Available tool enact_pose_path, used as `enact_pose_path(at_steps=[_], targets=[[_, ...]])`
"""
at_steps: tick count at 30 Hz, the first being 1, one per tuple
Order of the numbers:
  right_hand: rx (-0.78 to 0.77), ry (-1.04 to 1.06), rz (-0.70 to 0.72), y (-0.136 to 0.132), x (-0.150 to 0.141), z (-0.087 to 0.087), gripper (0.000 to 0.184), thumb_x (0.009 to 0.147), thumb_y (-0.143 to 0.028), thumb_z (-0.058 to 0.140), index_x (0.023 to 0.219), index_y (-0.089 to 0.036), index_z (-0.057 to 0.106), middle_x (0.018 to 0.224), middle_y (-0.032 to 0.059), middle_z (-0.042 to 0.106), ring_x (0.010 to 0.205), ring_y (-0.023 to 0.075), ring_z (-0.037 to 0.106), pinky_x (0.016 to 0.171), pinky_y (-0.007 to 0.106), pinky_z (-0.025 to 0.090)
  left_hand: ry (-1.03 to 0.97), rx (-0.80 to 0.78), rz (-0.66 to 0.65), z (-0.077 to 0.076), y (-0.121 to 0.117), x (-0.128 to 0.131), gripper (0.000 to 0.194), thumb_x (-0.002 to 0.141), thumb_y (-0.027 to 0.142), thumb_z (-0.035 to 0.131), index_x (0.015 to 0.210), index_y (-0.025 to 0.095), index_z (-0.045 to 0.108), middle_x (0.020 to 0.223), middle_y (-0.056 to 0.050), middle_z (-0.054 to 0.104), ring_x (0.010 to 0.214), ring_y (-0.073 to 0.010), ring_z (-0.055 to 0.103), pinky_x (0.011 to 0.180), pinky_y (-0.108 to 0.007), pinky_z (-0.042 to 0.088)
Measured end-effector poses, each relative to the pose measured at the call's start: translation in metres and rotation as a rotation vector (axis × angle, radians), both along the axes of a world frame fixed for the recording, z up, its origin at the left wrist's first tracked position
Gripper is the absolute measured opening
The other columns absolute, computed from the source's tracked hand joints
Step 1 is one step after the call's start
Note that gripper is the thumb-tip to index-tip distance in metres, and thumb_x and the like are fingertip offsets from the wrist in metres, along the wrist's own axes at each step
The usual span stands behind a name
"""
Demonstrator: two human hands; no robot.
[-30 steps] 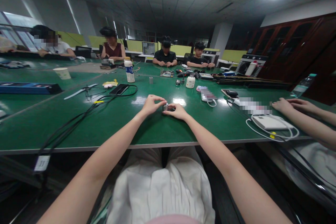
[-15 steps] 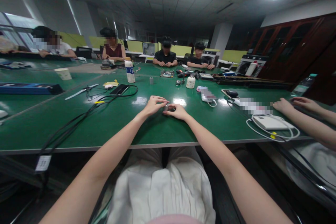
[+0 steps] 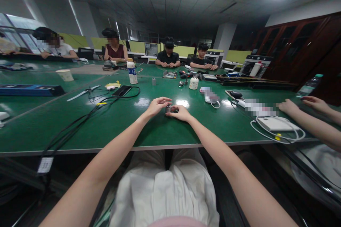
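Metal cylinder in the grip of the right hand at three o'clock — left hand at nine, finger contact unclear.

Shows silver-grey on the cylinder, green across the table, white and blue on the tall bottle, off-white on the trousers.

The small cylinder looks like bare metal with a dull sheen. The green tabletop is smooth and glossy. The left cup looks like paper, the far-right cabinets polished wood, the near trousers matt, creased cloth.
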State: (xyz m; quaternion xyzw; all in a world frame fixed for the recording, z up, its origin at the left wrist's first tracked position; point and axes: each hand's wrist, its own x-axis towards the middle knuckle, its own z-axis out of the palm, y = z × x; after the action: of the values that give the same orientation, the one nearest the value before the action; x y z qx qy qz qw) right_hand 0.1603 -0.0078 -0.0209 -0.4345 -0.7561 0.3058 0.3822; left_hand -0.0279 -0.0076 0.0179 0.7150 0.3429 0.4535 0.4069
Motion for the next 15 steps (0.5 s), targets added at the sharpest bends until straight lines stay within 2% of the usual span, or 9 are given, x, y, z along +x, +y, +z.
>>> enact_pose_path(at_steps=[4,12,15], targets=[[0.01,-0.007,-0.001,0.0,0.0,-0.001,0.043,0.068,-0.043,0.084,0.099,-0.016,0.075,0.096,0.0081,0.076,0.092,0.0212,0.071,0.089,0.034,0.053,0.027,0.052,0.023,-0.002,-0.003,0.003,0.038,0.071,0.039,0.074,0.101,0.017,0.072,0.108,-0.012,0.076,0.106,-0.0294,0.069,0.096,-0.044,0.052],[0.033,-0.022,0.013,0.0,0.0,0.001,0.041,0.068,-0.041,0.085,0.099,-0.017,0.075,0.092,0.0059,0.076,0.09,0.0202,0.071,0.087,0.032,0.053,0.066,0.253,0.271,-0.006,-0.003,0.009,0.022,0.077,0.036,0.071,0.089,0.018,0.073,0.094,-0.009,0.077,0.091,-0.0237,0.072,0.091,-0.039,0.054],[0.046,-0.012,0.017,-0.001,0.0,0.001,0.039,0.069,-0.041,0.084,0.099,-0.017,0.075,0.093,0.0057,0.076,0.09,0.0195,0.071,0.088,0.032,0.053,0.059,0.262,0.371,-0.01,0.004,0.003,0.019,0.078,0.035,0.07,0.088,0.019,0.072,0.095,-0.009,0.077,0.091,-0.0238,0.073,0.088,-0.038,0.055]])
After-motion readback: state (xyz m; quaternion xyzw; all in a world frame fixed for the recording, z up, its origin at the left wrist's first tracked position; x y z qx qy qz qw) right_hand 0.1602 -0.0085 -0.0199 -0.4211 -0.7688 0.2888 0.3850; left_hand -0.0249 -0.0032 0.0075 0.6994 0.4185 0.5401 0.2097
